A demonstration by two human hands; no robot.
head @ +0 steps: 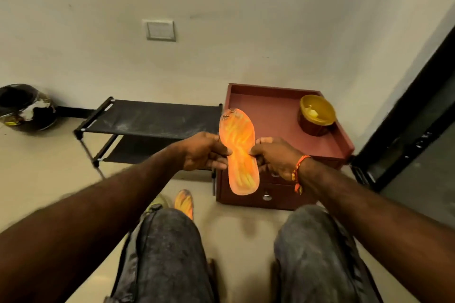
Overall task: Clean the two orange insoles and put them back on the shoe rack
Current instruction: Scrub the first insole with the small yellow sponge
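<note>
**First insole held up for inspection, second waiting on the floor**

A seated person holds a flat orange foam insole with pale yellow streaks (240, 152) upright in front of the dark red wooden drawer cabinet (278, 115), which serves as the landmark here. The left hand (205, 151) pinches the insole's left edge at its narrow waist, fingers curled round it; the right hand (277, 157), with an orange thread band at the wrist, grips the opposite edge in the same way. The toe end points up and looks frayed and dirty near the tip.

Judging from this, the cleaning of the first insole is in hand or being checked, and nothing has gone back to the rack. No cloth or brush shows in either hand, so the next move probably calls for freeing one hand to rub or wipe the face while the other keeps hold, with care around the torn toe.

The second orange insole (184, 203) lies on the pale tiled floor (49, 167), in front of the cabinet and to its left, partly hidden behind the person's left knee.

The black fabric-shelved shoe rack (150, 119) stands immediately left of the cabinet against the off-white wall (246, 19); its top shelf is dusty. A yellow-lidded round container (316, 114) sits on the cabinet's tray top. Far left of the cabinet, beyond the rack, is a dark lined bin (23, 107). Right of the cabinet runs a dark door frame (406, 118).
</note>
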